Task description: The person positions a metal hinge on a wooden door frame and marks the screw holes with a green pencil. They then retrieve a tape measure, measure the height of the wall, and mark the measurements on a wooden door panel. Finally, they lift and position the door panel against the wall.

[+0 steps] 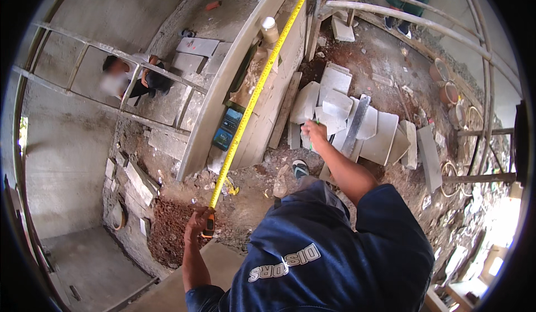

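While the left hand [196, 222] grips the tape [209, 226] past the ledge's [254, 144] near end, keep the yellow blade [258, 92] above taut and untwisted; the right hand [316, 133], pinching something slim and green [317, 122], should not nudge it.

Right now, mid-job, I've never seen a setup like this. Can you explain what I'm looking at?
There is no machine here: these are a person's bare hands, seen from above by a wide fisheye camera on their head, so straight edges bend near the rim. Picture left is their left. The left hand holds the tape case; its yellow blade runs along the boards and out of the top. A jar sits beside it. The right hand holds something thin and green, too small to identify, near piled slabs on the ground.
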`<state>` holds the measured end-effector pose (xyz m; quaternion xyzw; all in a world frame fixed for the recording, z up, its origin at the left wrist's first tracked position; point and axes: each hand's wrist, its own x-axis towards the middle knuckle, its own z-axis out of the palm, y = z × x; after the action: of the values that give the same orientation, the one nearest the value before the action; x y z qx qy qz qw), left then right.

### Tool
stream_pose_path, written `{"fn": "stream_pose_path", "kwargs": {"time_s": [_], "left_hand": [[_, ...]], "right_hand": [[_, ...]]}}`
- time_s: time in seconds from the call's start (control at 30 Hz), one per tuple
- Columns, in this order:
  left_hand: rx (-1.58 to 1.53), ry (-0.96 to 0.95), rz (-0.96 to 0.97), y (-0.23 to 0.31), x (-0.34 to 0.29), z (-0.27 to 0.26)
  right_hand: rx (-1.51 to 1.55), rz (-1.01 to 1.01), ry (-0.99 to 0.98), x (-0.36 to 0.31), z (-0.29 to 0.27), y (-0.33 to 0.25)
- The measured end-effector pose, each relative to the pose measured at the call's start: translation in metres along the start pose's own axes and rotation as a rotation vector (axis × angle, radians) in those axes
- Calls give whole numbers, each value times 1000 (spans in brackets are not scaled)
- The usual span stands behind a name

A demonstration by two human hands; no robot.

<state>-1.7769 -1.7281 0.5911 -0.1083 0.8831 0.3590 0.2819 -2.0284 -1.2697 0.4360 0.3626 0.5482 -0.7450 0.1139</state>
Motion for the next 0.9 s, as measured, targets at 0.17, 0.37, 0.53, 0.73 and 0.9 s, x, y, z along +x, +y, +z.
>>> {"fn": "stream_pose_path", "kwargs": {"time_s": [0.17, 0.37, 0.53, 0.73, 0.9], "left_hand": [[-34, 23, -8, 13, -3, -6], [-35, 20, 10, 8, 1, -5], [-116, 19, 42, 2, 3, -2], [81, 85, 123, -4, -9, 4], [-97, 96, 2, -1, -5, 3]], "right_hand": [[-38, 76, 25, -20, -19, 30], [-73, 40, -24, -24, -12, 34], [-110, -21, -100, -28, 22, 7], [-60, -75, -319, -42, 84, -27], [-57, -69, -381, -50, 116, -27]]}}
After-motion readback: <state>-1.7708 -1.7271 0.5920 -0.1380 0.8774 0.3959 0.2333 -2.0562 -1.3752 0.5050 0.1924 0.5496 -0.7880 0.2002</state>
